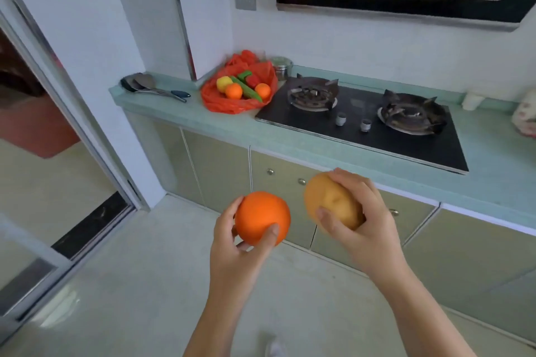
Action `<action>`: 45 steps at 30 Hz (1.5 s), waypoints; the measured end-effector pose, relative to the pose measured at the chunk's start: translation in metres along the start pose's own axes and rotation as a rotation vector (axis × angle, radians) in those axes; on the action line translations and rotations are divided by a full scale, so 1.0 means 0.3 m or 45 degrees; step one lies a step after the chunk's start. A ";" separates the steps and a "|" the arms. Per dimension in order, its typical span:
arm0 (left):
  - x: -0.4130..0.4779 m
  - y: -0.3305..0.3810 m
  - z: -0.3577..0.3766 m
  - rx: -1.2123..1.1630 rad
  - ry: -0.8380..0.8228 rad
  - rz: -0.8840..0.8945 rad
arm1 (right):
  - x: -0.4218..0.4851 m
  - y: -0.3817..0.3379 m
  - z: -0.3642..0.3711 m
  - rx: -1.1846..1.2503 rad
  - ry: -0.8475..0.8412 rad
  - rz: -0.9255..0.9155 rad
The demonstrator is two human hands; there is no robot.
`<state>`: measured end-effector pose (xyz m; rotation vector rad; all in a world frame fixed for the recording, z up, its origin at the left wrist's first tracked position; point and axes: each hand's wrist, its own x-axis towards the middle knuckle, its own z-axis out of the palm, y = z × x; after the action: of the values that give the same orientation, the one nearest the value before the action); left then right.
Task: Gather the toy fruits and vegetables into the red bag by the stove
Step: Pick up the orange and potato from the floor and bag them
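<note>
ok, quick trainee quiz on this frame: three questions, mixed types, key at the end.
1. True or false: the left hand holds the toy orange.
2. The red bag lies: A) on the counter left of the stove; B) on the floor; C) in a cabinet.
3. Which hand grips the tan toy potato?
Key: 1 true; 2 A; 3 the right hand.

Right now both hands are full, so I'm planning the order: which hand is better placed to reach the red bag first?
Left, probably. The left hand, holding the orange, is on the red bag's side, left of the stove. The right hand, gripping the tan fruit, would cross it.
</note>
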<state>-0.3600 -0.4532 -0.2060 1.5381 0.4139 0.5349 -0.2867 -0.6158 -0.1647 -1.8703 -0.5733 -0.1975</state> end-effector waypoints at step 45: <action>2.047 -0.258 -0.572 0.167 -0.217 -0.117 | 1.536 0.330 1.319 -0.195 0.135 0.238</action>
<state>0.0515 0.0392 -0.2355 1.6674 0.3920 0.3076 0.1064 -0.1445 -0.2096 -2.0354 -0.3160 -0.2208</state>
